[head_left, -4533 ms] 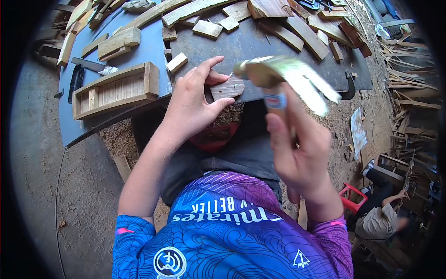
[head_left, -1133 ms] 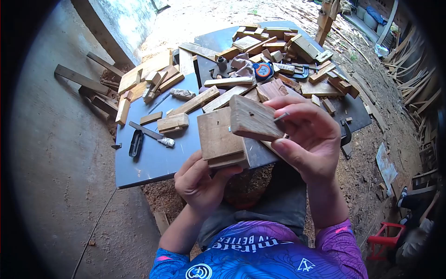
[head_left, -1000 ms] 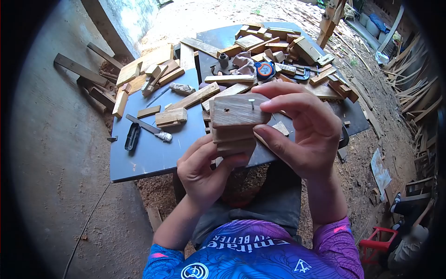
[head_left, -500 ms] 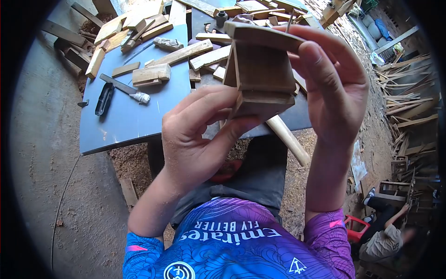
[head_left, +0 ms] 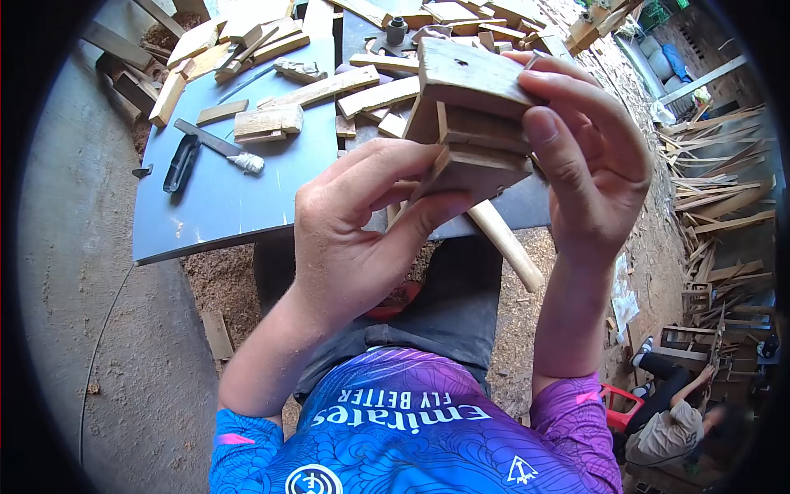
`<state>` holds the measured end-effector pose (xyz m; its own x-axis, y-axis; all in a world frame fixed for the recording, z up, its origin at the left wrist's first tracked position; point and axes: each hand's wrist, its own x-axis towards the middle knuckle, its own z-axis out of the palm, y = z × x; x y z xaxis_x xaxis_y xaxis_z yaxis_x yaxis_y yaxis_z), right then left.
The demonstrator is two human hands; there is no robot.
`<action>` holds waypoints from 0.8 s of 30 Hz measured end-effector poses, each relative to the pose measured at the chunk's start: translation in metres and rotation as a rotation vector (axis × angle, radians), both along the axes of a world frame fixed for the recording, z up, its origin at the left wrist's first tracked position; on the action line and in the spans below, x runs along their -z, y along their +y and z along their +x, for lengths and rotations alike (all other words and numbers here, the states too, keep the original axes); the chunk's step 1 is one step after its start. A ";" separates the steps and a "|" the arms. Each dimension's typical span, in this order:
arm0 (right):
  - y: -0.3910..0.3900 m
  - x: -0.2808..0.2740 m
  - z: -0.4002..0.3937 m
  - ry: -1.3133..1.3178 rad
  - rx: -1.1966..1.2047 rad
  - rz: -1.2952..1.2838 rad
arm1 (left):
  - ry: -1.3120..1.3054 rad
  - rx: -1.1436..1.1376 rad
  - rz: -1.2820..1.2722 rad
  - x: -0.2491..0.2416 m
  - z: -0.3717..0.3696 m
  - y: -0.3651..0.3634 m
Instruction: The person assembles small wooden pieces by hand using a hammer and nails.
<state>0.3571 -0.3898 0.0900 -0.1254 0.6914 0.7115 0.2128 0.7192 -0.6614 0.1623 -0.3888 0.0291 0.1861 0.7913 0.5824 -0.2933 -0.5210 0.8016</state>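
I hold a small wooden assembly (head_left: 469,123) of nailed boards up close to the camera, above the near edge of the dark work table (head_left: 239,206). My left hand (head_left: 362,222) grips its lower boards from below, thumb and fingers wrapped around them. My right hand (head_left: 584,156) clasps the top board from the right, fingertips pressed on its upper face, with a nail between the fingers. A wooden hammer handle (head_left: 506,243) sticks out under the assembly, between my hands.
Several wood offcuts (head_left: 267,123) and planks (head_left: 329,86) litter the table, with a black-handled tool (head_left: 183,162) and a blade (head_left: 218,144) at the left. Sawdust covers the ground. Another person (head_left: 671,407) sits low at the right by a red stool (head_left: 619,403).
The assembly was lifted from table height up towards the camera and tilted. My left hand shifted from underneath to gripping its lower boards. The view tipped downward.
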 end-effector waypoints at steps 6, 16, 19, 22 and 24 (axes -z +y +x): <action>0.003 0.004 0.006 -0.005 -0.027 0.030 | 0.022 -0.118 -0.076 -0.012 -0.013 0.007; 0.003 -0.001 0.002 0.122 -0.116 -0.054 | 0.123 0.109 0.110 -0.042 -0.005 0.037; 0.002 -0.003 -0.002 0.165 -0.138 -0.091 | 0.039 0.121 0.111 -0.042 -0.003 0.035; 0.000 -0.007 -0.004 0.142 -0.138 -0.118 | 0.017 0.126 0.097 -0.052 -0.004 0.032; 0.001 -0.005 -0.006 0.140 -0.166 -0.134 | 0.164 0.135 -0.032 -0.061 -0.010 0.031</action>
<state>0.3511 -0.3889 0.0947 -0.1519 0.7591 0.6330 -0.0014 0.6403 -0.7681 0.1525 -0.3576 0.0904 0.3822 0.7702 0.5106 -0.2229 -0.4594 0.8598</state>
